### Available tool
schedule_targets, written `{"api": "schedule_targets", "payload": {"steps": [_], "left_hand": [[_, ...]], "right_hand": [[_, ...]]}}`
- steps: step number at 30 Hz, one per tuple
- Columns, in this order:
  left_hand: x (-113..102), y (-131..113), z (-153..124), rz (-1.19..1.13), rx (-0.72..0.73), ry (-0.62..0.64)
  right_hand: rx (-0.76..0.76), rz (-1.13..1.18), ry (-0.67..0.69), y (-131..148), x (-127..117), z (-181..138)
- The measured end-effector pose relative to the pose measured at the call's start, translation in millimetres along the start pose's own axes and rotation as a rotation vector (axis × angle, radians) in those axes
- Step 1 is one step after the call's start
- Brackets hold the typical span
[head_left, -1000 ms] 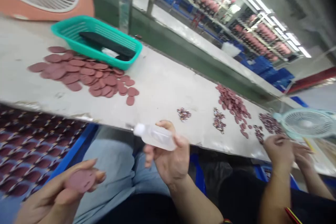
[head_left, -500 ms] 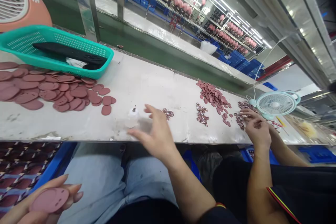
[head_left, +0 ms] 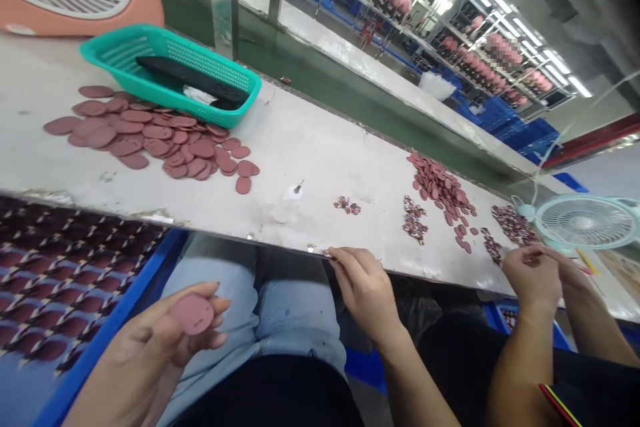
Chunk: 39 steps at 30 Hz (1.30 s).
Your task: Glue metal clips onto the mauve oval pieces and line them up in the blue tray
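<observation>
**Right hand drew back to the table edge; bottle stood alone**

The right hand (head_left: pixel 365 290) had moved away from the plastic squeeze bottle (head_left: pixel 285 207) to the front edge of the white table (head_left: pixel 320 147). Its fingers were bunched, with the tips at the edge; anything pinched there was too small to tell. The bottle stood upright on the table, apart from the hand. The left hand (head_left: pixel 145 340) held a mauve disc (head_left: pixel 193 315) against its curled fingers, low beside a blue-edged tray of discs (head_left: pixel 60 273). A co-worker's hands (head_left: pixel 533 277) worked further right, near small piles (head_left: pixel 415 220).
</observation>
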<state>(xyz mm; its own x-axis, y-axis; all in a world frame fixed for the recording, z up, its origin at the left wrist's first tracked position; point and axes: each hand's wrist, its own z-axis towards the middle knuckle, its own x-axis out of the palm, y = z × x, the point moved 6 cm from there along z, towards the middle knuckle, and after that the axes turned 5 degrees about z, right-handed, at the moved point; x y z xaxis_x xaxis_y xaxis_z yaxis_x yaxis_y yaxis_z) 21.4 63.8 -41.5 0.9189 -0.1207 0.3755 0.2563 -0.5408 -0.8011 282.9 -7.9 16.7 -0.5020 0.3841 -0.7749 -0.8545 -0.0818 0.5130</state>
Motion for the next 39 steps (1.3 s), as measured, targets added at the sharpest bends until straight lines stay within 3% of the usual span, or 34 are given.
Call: {"api": "schedule_targets", "payload": {"steps": [2, 4, 6, 8, 11, 20, 27, 39], "left_hand": [[14.1, 0.8, -12.8, -0.001, -0.086, -0.085], [21.3, 2.1, -18.8, 0.009, -0.158, -0.085], [22.9, 4.7, -20.2, 0.003, -0.21, -0.022], [24.6, 6.5, -20.2, -0.007, -0.226, 0.093], [27.6, 4.2, -21.2, -0.026, -0.18, 0.205], [27.0, 5.7, -25.7, -0.039, -0.246, 0.16], [20.5, 16.6, -19.7, -0.041, -0.251, 0.227], [20.2, 14.7, -21.4, -0.046, -0.224, 0.209]], "right_hand": [[0.029, 0.163, 0.004, 13.0, 0.8, -1.0], [0.108, 0.508, 0.07, 29.5, 8.1, 2.5], [0.194, 0.874, 0.164, 49.8, 19.4, 8.8], [0.216, 1.026, 0.22, 68.4, 27.6, 17.1], [0.163, 0.983, 0.25, 84.2, 34.9, 27.8], [-0.039, 0.794, 0.329, 97.2, 36.9, 37.0], [-0.212, 0.678, 0.394, 107.2, 31.2, 43.3], [-0.305, 0.613, 0.433, 115.4, 32.6, 42.8]]}}
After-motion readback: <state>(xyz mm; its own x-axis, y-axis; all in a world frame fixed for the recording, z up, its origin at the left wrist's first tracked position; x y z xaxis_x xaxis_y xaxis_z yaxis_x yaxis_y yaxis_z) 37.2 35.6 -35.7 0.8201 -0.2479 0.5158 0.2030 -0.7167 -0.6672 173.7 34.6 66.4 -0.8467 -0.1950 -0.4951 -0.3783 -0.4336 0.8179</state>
